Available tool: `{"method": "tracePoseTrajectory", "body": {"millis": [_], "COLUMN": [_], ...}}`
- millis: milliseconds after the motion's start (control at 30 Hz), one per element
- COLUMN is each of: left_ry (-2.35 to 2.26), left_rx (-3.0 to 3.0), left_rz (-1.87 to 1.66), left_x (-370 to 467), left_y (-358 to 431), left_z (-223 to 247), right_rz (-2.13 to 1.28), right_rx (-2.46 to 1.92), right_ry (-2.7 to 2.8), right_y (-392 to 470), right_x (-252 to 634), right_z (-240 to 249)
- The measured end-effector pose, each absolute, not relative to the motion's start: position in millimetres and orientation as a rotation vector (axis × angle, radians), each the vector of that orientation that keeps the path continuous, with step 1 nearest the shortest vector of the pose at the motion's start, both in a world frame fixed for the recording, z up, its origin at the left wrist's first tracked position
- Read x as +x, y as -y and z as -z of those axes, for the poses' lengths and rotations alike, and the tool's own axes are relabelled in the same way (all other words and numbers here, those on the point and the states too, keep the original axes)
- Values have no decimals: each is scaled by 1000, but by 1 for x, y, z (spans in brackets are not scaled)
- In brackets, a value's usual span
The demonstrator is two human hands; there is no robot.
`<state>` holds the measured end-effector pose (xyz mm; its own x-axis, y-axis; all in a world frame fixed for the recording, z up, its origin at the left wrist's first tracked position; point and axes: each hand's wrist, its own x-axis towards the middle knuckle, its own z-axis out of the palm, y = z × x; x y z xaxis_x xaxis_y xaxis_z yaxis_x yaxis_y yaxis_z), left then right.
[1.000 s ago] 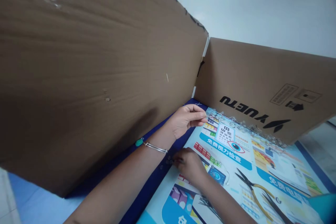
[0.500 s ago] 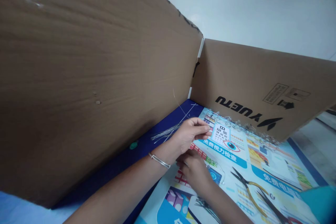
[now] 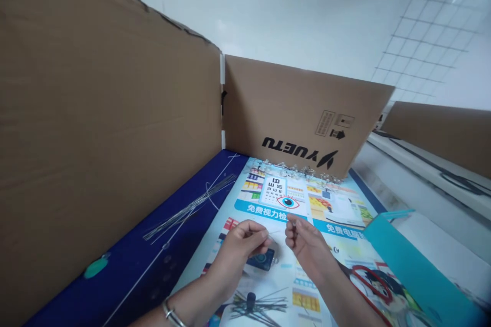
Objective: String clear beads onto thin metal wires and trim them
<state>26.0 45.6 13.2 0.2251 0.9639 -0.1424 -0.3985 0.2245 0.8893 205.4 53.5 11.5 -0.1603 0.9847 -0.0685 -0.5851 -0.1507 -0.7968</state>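
My left hand (image 3: pixel 245 245) is pinched at the fingertips, and a short length of thin wire (image 3: pixel 274 232) shows beyond the thumb. To its right, my right hand (image 3: pixel 307 245) is closed, thumb and fingers pressed together; what it holds, if anything, is too fine to make out. The hands are apart, above a printed blue-and-white sheet (image 3: pixel 264 214). Just below the left fingers lies a small clear piece (image 3: pixel 275 261). A bundle of dark wires (image 3: pixel 268 306), gathered at a black lump, lies nearer me. Left of the sheet are loose silvery wires (image 3: pixel 187 212).
Tall cardboard panels stand left (image 3: pixel 134 112) and behind (image 3: pixel 299 107). Clear glittering pieces (image 3: pixel 295 169) line the back panel's foot. Red-handled scissors (image 3: pixel 374 286) lie beside my right forearm. A teal bag (image 3: pixel 410 260) is at right, a green blob (image 3: pixel 96 267) at left.
My view has swung to the right. My left hand has come back from beside the loose wires to over the sheet, with a thin wire in it. The right hand is raised facing it.
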Motion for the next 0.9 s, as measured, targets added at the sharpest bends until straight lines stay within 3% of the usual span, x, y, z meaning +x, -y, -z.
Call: {"method": "tracePoseTrajectory", "body": {"millis": [300, 900], "left_ry": [-855, -911], "left_rx": [885, 897], "left_rz": [-1147, -1148], "left_x": [28, 34], "left_y": [-38, -37], "left_z": [-23, -24], "right_rz": [-1658, -1273], "right_rx": [-710, -990], "right_ry": [845, 1180], "right_y": [-46, -43], "right_x": [201, 195], "right_z": [-11, -9]}}
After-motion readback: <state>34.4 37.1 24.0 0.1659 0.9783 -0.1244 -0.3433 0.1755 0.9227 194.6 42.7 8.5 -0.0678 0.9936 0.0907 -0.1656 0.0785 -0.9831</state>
